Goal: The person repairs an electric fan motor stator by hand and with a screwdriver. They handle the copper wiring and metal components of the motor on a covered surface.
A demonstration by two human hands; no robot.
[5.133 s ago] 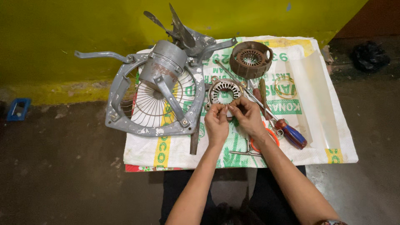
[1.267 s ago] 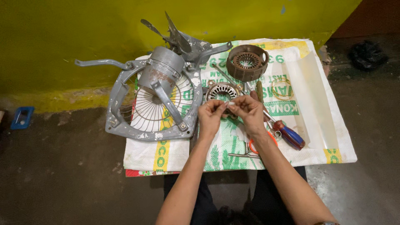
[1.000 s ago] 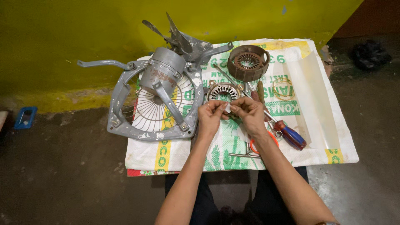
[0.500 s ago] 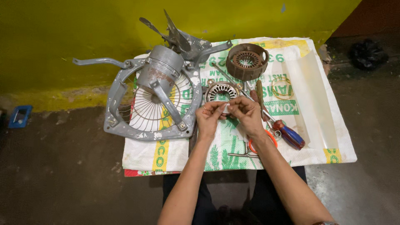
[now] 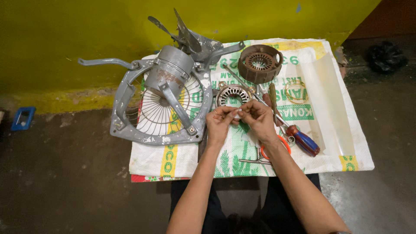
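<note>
While your hands meet above the woven sack (image 5: 329,143), your left hand (image 5: 220,123) and right hand (image 5: 259,119) pinch one small pale slip (image 5: 238,114) between thumb and fingertips, just in front of the ringed metal stator (image 5: 233,94).

- Pale slip: thin, flat, whitish; probably paper or insulating film, though it is too small to tell for certain. It looks light and limp and likely creases or tears easily, so hold it by its edges with a soft pinch, as both hands do now.
- Stator: round, slotted, bare grey metal; likely heavy and stiff. It lies on the sack, touching neither hand as far as can be seen.
- Fan frame (image 5: 125,125): grey painted casting with a wire guard and a cylindrical motor housing (image 5: 170,71), paint chipped.
- Rusty winding shell (image 5: 259,63): brown, round, open-topped.
- Screwdriver (image 5: 304,141): red-and-blue handle, beside your right wrist.
- Sack: white, woven, printed green and yellow.
</note>
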